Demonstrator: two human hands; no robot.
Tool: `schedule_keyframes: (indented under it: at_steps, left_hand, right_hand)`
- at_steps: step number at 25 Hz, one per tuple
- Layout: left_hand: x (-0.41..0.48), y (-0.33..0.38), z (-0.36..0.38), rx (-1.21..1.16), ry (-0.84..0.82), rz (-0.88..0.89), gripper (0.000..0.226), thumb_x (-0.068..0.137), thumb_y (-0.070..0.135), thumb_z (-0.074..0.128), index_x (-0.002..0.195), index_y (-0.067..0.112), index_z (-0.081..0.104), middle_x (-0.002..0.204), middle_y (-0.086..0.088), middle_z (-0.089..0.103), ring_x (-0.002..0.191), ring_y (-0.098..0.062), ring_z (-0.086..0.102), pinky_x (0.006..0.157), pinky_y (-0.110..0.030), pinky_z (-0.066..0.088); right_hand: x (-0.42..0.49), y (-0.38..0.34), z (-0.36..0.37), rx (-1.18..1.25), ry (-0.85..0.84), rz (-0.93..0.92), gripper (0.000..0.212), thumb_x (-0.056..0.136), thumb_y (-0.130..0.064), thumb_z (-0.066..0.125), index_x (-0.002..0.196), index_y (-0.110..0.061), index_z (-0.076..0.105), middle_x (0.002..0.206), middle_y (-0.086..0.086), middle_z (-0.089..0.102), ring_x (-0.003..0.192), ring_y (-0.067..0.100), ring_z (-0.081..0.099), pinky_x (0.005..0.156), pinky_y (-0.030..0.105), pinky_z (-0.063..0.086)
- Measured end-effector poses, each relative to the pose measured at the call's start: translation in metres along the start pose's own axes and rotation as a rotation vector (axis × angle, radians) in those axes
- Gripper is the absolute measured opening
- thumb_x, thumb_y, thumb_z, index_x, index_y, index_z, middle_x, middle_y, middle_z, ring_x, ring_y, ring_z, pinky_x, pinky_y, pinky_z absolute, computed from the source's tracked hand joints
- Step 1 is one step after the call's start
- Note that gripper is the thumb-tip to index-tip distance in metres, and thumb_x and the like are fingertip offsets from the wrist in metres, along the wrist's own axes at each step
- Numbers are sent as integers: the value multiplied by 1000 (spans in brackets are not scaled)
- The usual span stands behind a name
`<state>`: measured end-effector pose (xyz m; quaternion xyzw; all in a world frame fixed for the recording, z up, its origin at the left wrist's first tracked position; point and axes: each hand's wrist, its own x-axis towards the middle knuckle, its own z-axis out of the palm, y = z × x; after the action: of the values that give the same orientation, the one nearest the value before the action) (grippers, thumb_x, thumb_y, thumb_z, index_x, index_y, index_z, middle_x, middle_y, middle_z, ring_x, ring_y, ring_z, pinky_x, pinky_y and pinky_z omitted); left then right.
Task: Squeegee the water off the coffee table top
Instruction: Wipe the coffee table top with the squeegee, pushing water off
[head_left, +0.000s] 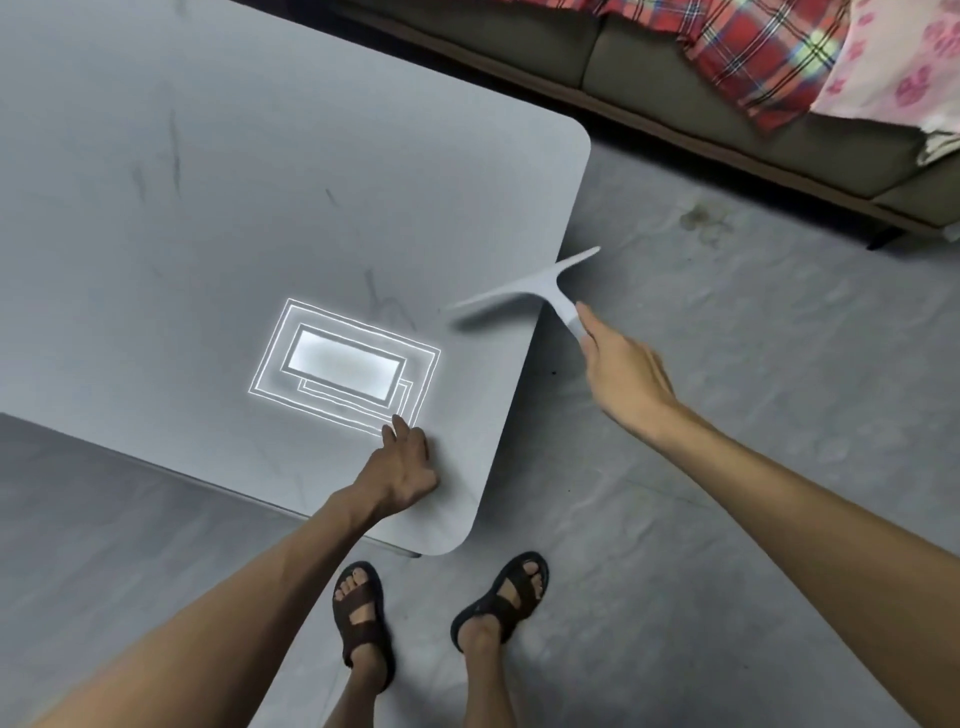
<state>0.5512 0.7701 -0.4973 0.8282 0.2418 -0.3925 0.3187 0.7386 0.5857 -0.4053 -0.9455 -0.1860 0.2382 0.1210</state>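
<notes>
Grey rounded coffee table top (260, 182) fills frame left — right hand (621, 371) grips a pale T-shaped squeegee (524, 296) at centre right; left hand (402, 467), fingers loosely curled, presses the tabletop

The coffee table top (182, 208) lies bare from its far side to the left. Near its near right corner, the left hand (402, 467) rests flat. The squeegee (524, 293), gripped by the right hand (621, 371), stretches across the right edge. Open floor (727, 467) lies right; a sofa (675, 104) bounds the far side.
</notes>
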Motion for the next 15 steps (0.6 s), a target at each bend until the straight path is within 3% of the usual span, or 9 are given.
schedule_keyframes:
  at_steps: [5,8,9,11,13,15]
  left_hand:
    - [3,-7,0,-11,-8,5,25,78,13,53,98,12,39,154,-23,14,134,-48,32,79,-35,33]
    - [0,-12,-4,-46,2,15,35,79,11,52,111,5,42,152,-26,21,128,-43,42,77,-34,34]
    - [-2,-14,-4,-72,30,20,40,80,9,50,117,2,40,145,-29,32,118,-42,49,73,-33,34]
    - [-11,-20,-4,-126,132,51,33,79,3,45,112,2,42,107,-21,57,87,-38,53,58,-32,29]
    - [-21,-26,-3,-134,190,60,16,78,1,42,92,9,39,76,-4,49,69,-30,46,51,-29,23]
    - [-34,-33,-1,-107,153,78,15,78,1,43,86,12,36,72,0,42,61,-21,41,50,-28,22]
  right_hand:
    - [1,-34,27,52,-77,124,44,97,-11,33,140,-18,29,103,19,63,86,38,57,67,34,35]
    - [-57,-26,42,-18,-123,71,54,99,-11,37,149,-23,18,78,10,57,69,30,56,58,34,36]
    - [-77,-23,46,-38,-154,40,57,99,-11,38,150,-24,16,68,4,51,59,22,52,55,33,35]
    - [-113,-21,53,-69,-215,-4,60,98,-9,41,151,-24,15,59,-3,40,51,15,42,52,32,33]
    - [-138,-19,61,-78,-251,-30,60,98,-9,41,150,-24,17,58,-5,35,54,18,42,55,32,34]
    - [-158,-20,67,-81,-272,-45,59,98,-8,40,150,-25,18,61,-2,42,60,21,47,57,34,38]
